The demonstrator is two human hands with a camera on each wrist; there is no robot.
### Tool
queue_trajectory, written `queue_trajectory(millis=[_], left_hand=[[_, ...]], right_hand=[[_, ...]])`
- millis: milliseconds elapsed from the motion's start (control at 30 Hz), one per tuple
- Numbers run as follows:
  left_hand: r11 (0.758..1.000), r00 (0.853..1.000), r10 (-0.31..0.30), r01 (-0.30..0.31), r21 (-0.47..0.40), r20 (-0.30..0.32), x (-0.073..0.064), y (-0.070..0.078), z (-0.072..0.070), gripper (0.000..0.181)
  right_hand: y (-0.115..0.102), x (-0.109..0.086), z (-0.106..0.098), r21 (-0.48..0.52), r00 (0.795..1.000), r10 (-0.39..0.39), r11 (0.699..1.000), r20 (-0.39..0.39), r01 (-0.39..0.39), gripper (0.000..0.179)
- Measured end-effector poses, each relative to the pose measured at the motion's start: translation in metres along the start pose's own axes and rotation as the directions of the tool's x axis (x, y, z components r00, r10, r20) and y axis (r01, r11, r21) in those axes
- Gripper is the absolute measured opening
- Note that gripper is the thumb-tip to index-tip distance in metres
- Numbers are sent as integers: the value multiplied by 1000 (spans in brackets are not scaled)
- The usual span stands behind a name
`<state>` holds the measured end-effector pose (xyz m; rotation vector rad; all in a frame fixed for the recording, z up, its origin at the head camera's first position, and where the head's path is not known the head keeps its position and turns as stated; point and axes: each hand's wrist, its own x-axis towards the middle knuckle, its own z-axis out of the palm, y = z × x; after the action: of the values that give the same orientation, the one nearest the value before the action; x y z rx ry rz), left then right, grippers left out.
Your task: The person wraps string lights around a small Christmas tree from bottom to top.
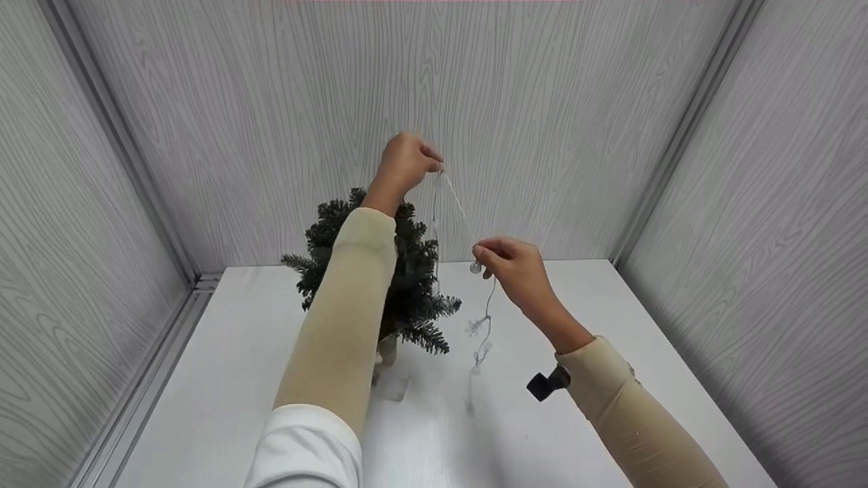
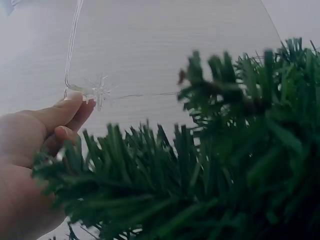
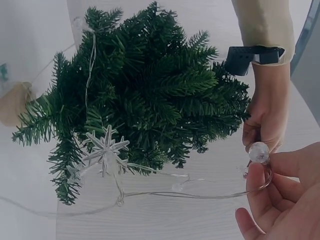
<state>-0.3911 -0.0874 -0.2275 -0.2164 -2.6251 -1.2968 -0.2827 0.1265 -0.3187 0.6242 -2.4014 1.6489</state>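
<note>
A string of fairy lights (image 3: pixel 195 196) with clear snowflake and ball ornaments runs between my two hands. My left hand (image 1: pixel 407 163), raised above the tree, pinches its wire beside a clear snowflake (image 2: pixel 100 92). Lower and to the right, my right hand (image 1: pixel 512 268) pinches the wire next to a clear ball (image 3: pixel 259 152). Below that hand the loose end hangs down with small snowflakes (image 1: pixel 479 325). Behind my left forearm stands a small green artificial Christmas tree (image 3: pixel 145 85), partly hidden in the head view. A larger snowflake (image 3: pixel 106 150) is near its branches.
The tree's light-coloured base (image 1: pixel 388 350) stands on a white table (image 1: pixel 542 434). Grey wood-grain panels (image 1: pixel 271 102) enclose the back and both sides. A black wrist camera (image 1: pixel 542 386) juts from my right sleeve. Something small and pale (image 1: pixel 395 388) lies near the base.
</note>
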Motion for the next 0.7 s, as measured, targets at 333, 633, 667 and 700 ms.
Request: queue_trajectory(millis=[333,633,667,700], left_hand=[[999,999,-24,25,32,-35,-3,-14,-20,19],[997,997,-58,56,-48,-41,-5,-27,-36,20],[997,997,-59,57,-49,-43,-6,-29,-38,20],[997,997,-61,58,-52,-45,-7,-31,-39,20]], right_hand=[[2,-11,10,-39,999,-41,998,4,41,19],[-13,-24,14,-26,996,-79,996,35,80,21],[-15,-25,15,-16,996,-86,996,39,86,21],[-16,-27,15,-7,995,-94,995,42,95,22]])
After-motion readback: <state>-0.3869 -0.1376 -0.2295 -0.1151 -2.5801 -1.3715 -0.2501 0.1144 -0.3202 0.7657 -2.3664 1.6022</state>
